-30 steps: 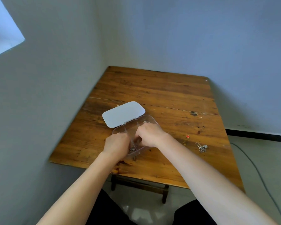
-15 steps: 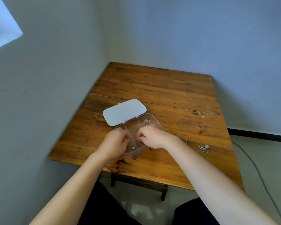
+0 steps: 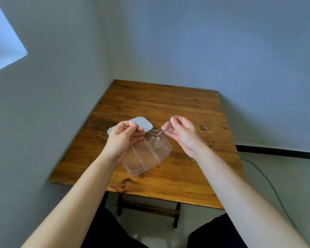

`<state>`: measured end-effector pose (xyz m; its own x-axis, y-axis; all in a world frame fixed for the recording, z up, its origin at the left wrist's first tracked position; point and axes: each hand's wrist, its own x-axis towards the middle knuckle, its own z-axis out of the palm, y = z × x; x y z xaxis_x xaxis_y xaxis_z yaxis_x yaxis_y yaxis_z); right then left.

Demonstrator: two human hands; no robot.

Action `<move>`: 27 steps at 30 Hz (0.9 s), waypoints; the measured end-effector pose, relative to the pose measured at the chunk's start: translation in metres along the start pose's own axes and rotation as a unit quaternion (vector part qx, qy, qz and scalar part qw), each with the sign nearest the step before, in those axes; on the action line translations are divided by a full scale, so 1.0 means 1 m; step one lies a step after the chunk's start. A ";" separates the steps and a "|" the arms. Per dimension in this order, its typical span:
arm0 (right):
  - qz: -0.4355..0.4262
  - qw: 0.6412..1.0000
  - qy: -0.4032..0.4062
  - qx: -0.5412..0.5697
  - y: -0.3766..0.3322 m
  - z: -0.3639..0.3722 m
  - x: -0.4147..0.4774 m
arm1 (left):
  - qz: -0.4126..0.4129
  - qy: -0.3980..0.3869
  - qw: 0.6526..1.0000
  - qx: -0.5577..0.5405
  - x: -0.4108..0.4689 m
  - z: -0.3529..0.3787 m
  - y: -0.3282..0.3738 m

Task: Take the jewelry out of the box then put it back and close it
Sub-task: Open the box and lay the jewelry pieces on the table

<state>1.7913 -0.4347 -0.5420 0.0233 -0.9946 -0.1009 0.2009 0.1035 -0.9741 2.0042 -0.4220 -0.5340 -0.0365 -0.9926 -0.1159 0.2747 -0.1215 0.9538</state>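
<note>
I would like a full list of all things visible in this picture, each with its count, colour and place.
table: one, brown wood, in the room corner.
box: one, clear plastic with compartments, open, on the table near its front edge.
lid: one, white, folded back behind the box, partly hidden by the left hand.
necklace: one, thin pale chain with a small pendant, stretched between both hands above the box.
small jewelry: one piece, golden, on the table right of the box.
cable: one, grey, on the floor at the right.
left hand: one, pinching one chain end.
right hand: one, pinching the other end.
</note>
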 end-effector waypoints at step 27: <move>0.004 0.979 0.204 -0.026 -0.011 -0.138 -0.086 | -0.064 -0.077 0.986 0.133 -0.022 0.116 -0.073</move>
<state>1.6514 -0.3507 -0.5505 -0.3699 -0.9133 -0.1706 0.1520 0.1217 -0.9809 1.8732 -0.3910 -0.5690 -0.2048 -0.9545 -0.2168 -0.0017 -0.2211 0.9752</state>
